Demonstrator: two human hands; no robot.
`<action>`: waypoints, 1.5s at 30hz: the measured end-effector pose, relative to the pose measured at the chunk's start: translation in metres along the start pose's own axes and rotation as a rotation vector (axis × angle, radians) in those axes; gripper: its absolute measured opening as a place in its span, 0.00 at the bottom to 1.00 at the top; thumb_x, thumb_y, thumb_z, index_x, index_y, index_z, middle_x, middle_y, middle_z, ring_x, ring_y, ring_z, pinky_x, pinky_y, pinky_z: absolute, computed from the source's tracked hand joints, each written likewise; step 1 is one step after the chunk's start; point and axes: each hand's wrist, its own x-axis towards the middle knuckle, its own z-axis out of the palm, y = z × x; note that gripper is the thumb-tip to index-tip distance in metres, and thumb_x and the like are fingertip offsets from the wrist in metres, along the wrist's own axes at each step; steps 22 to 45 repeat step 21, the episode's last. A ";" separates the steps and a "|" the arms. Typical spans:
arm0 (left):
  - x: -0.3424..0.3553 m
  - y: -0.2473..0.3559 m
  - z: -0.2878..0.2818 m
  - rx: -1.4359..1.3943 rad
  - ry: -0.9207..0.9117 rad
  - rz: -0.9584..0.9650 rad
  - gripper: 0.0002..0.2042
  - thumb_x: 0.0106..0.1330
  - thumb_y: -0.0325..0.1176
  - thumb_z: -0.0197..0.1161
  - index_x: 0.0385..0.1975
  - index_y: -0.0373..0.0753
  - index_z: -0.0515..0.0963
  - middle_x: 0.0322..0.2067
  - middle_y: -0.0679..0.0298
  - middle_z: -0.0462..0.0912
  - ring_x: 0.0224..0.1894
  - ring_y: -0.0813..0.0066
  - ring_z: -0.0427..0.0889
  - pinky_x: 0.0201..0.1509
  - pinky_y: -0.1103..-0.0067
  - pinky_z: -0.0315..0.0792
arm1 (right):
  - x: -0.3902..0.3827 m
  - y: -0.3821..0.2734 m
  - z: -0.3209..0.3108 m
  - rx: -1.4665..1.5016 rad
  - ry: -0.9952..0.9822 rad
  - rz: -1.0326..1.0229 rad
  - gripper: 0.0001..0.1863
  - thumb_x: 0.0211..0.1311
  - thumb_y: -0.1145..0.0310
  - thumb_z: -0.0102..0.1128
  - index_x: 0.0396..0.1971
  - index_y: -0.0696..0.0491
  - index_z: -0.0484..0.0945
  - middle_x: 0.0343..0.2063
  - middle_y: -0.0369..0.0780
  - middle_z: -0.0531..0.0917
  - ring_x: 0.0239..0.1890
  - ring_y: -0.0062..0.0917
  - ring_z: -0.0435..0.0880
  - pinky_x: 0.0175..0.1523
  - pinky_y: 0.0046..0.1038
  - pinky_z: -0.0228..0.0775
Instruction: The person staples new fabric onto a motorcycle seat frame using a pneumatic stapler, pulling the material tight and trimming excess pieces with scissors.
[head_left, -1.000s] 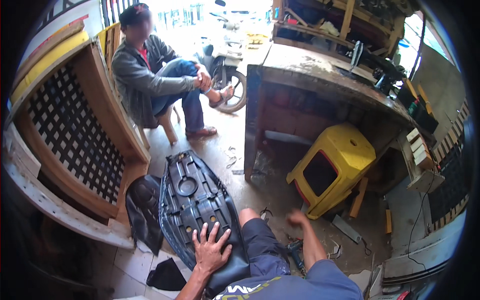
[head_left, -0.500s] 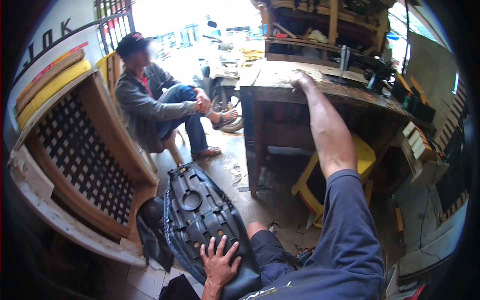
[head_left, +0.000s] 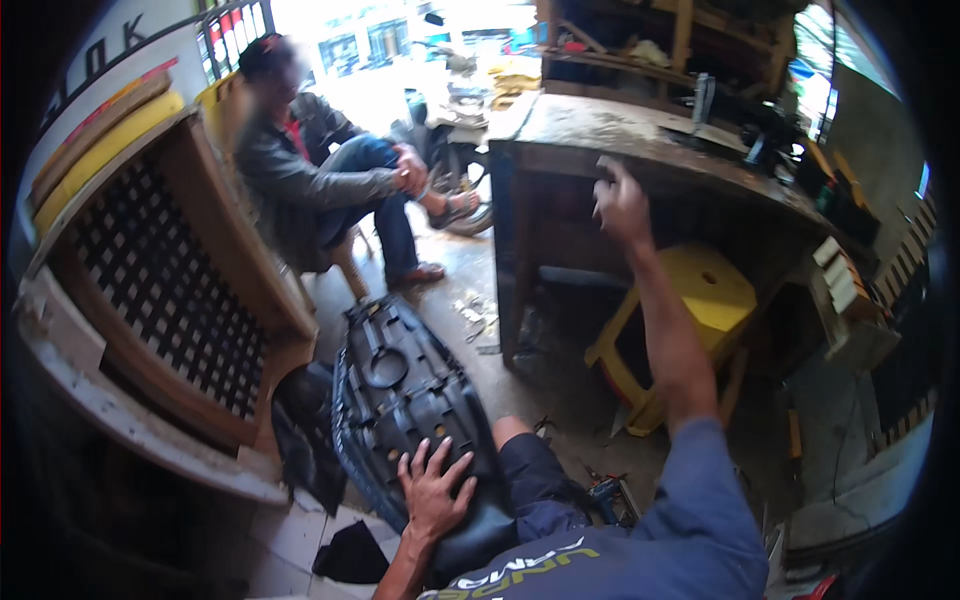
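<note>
A black motorcycle seat (head_left: 395,385) lies upside down in front of me, its ribbed plastic base facing up. My left hand (head_left: 437,495) rests flat on the near end of that base with the fingers spread. Out ahead, my right arm is stretched toward the wooden worktable (head_left: 590,115). My right hand (head_left: 622,205) hangs in the air just before the table's front edge, its index finger extended and the others partly bent. Nothing shows in it. Loose black covering material (head_left: 308,440) lies beside the seat's left side.
A person (head_left: 320,170) sits at the far left, hands clasped round a raised knee. A wooden frame with woven black straps (head_left: 170,300) leans on the left. Under the table is a yellow stool (head_left: 700,290); a sewing machine (head_left: 770,135) stands on top. Tools (head_left: 605,495) lie on the floor.
My right hand has come back from above the tabletop to before its front edge, and its index finger has lifted. My left hand stays on the seat. The view has shifted slightly.
</note>
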 end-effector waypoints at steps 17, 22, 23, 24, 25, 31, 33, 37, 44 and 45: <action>0.127 0.030 0.038 -0.311 0.017 -0.488 0.16 0.72 0.48 0.62 0.37 0.39 0.81 0.39 0.52 0.86 0.45 0.49 0.80 0.54 0.56 0.66 | -0.329 0.024 0.164 1.190 -0.562 0.834 0.46 0.72 0.69 0.51 0.84 0.47 0.38 0.34 0.34 0.75 0.37 0.19 0.75 0.47 0.25 0.73; 0.127 0.024 0.030 -0.554 -0.078 -0.632 0.22 0.72 0.53 0.66 0.44 0.37 0.79 0.41 0.46 0.88 0.49 0.59 0.86 0.61 0.60 0.70 | -0.327 -0.002 0.153 1.503 -0.606 0.852 0.42 0.79 0.45 0.52 0.83 0.37 0.41 0.76 0.42 0.63 0.69 0.36 0.76 0.75 0.40 0.65; 0.127 0.024 0.030 -0.554 -0.078 -0.632 0.22 0.72 0.53 0.66 0.44 0.37 0.79 0.41 0.46 0.88 0.49 0.59 0.86 0.61 0.60 0.70 | -0.327 -0.002 0.153 1.503 -0.606 0.852 0.42 0.79 0.45 0.52 0.83 0.37 0.41 0.76 0.42 0.63 0.69 0.36 0.76 0.75 0.40 0.65; 0.127 0.024 0.030 -0.554 -0.078 -0.632 0.22 0.72 0.53 0.66 0.44 0.37 0.79 0.41 0.46 0.88 0.49 0.59 0.86 0.61 0.60 0.70 | -0.327 -0.002 0.153 1.503 -0.606 0.852 0.42 0.79 0.45 0.52 0.83 0.37 0.41 0.76 0.42 0.63 0.69 0.36 0.76 0.75 0.40 0.65; 0.127 0.024 0.030 -0.554 -0.078 -0.632 0.22 0.72 0.53 0.66 0.44 0.37 0.79 0.41 0.46 0.88 0.49 0.59 0.86 0.61 0.60 0.70 | -0.327 -0.002 0.153 1.503 -0.606 0.852 0.42 0.79 0.45 0.52 0.83 0.37 0.41 0.76 0.42 0.63 0.69 0.36 0.76 0.75 0.40 0.65; 0.127 0.024 0.030 -0.554 -0.078 -0.632 0.22 0.72 0.53 0.66 0.44 0.37 0.79 0.41 0.46 0.88 0.49 0.59 0.86 0.61 0.60 0.70 | -0.327 -0.002 0.153 1.503 -0.606 0.852 0.42 0.79 0.45 0.52 0.83 0.37 0.41 0.76 0.42 0.63 0.69 0.36 0.76 0.75 0.40 0.65; 0.127 0.024 0.030 -0.554 -0.078 -0.632 0.22 0.72 0.53 0.66 0.44 0.37 0.79 0.41 0.46 0.88 0.49 0.59 0.86 0.61 0.60 0.70 | -0.327 -0.002 0.153 1.503 -0.606 0.852 0.42 0.79 0.45 0.52 0.83 0.37 0.41 0.76 0.42 0.63 0.69 0.36 0.76 0.75 0.40 0.65; 0.127 0.024 0.030 -0.554 -0.078 -0.632 0.22 0.72 0.53 0.66 0.44 0.37 0.79 0.41 0.46 0.88 0.49 0.59 0.86 0.61 0.60 0.70 | -0.327 -0.002 0.153 1.503 -0.606 0.852 0.42 0.79 0.45 0.52 0.83 0.37 0.41 0.76 0.42 0.63 0.69 0.36 0.76 0.75 0.40 0.65; 0.127 0.024 0.030 -0.554 -0.078 -0.632 0.22 0.72 0.53 0.66 0.44 0.37 0.79 0.41 0.46 0.88 0.49 0.59 0.86 0.61 0.60 0.70 | -0.327 -0.002 0.153 1.503 -0.606 0.852 0.42 0.79 0.45 0.52 0.83 0.37 0.41 0.76 0.42 0.63 0.69 0.36 0.76 0.75 0.40 0.65; 0.127 0.024 0.030 -0.554 -0.078 -0.632 0.22 0.72 0.53 0.66 0.44 0.37 0.79 0.41 0.46 0.88 0.49 0.59 0.86 0.61 0.60 0.70 | -0.327 -0.002 0.153 1.503 -0.606 0.852 0.42 0.79 0.45 0.52 0.83 0.37 0.41 0.76 0.42 0.63 0.69 0.36 0.76 0.75 0.40 0.65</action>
